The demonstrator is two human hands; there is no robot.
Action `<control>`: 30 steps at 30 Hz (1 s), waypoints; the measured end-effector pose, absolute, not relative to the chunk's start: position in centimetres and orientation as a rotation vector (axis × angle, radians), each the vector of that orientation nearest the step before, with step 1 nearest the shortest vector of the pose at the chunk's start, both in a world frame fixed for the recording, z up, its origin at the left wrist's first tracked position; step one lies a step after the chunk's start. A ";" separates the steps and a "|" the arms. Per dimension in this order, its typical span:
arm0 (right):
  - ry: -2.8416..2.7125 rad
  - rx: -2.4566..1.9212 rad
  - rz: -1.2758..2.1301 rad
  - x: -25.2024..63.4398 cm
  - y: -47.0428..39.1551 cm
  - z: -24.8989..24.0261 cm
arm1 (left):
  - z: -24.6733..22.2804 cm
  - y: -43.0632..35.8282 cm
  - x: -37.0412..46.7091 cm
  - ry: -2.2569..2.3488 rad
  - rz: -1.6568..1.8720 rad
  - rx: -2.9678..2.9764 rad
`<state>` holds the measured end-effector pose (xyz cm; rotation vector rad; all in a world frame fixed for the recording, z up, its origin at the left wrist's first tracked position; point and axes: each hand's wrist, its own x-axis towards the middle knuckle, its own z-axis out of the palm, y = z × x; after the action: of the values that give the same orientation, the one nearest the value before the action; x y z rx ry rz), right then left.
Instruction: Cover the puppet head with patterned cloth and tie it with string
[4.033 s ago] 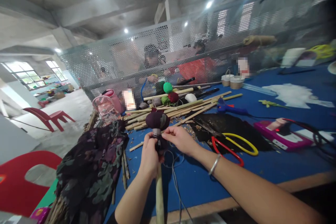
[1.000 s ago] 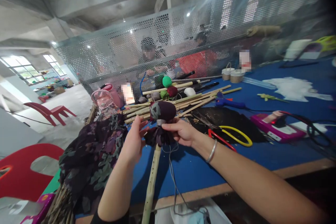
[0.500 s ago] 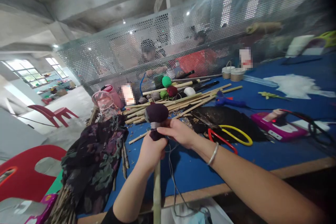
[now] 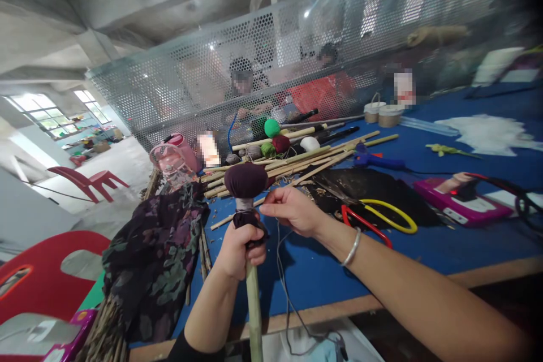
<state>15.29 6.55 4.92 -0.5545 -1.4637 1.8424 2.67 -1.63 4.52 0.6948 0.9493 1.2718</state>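
My left hand (image 4: 242, 249) is wrapped round a pale wooden stick (image 4: 254, 311) and the dark cloth gathered at its top. Above that fist stands a rounded dark purple cloth head (image 4: 246, 180), with grey thread (image 4: 245, 205) wound round its neck. Just right of the neck, my right hand (image 4: 292, 210) is pinched on the grey thread, its fingertips together. A loose length of grey thread (image 4: 282, 277) hangs below, past the table's front edge.
Scissors (image 4: 388, 216) with red and yellow handles lie at right, near a blue glue gun (image 4: 377, 159). Behind are wooden sticks (image 4: 322, 159) and yarn balls (image 4: 280, 144). Dark floral cloth (image 4: 156, 266) lies left. People sit beyond a mesh screen (image 4: 182, 90).
My right hand has come away from the neck to the right. The cloth head stands slightly more to the left, and my left hand shows wrapped round the stick below it.
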 end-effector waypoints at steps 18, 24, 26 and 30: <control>-1.331 -0.349 2.308 15.7 7.1 3.0 | 2.4 -1.7 1.4 0.311 0.603 0.559; -1.123 -0.453 2.014 15.4 7.2 3.9 | 7.7 -1.4 0.0 1.279 1.411 0.902; -1.116 -0.443 2.011 14.9 6.7 4.2 | 9.1 -1.1 1.0 1.557 1.539 0.976; -1.136 -0.441 2.008 14.5 6.2 4.2 | 8.1 -0.2 4.3 1.611 1.494 1.391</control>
<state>14.53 6.19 4.24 -0.4414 -1.1361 2.0079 4.25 -0.21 8.12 1.3906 1.6112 1.4941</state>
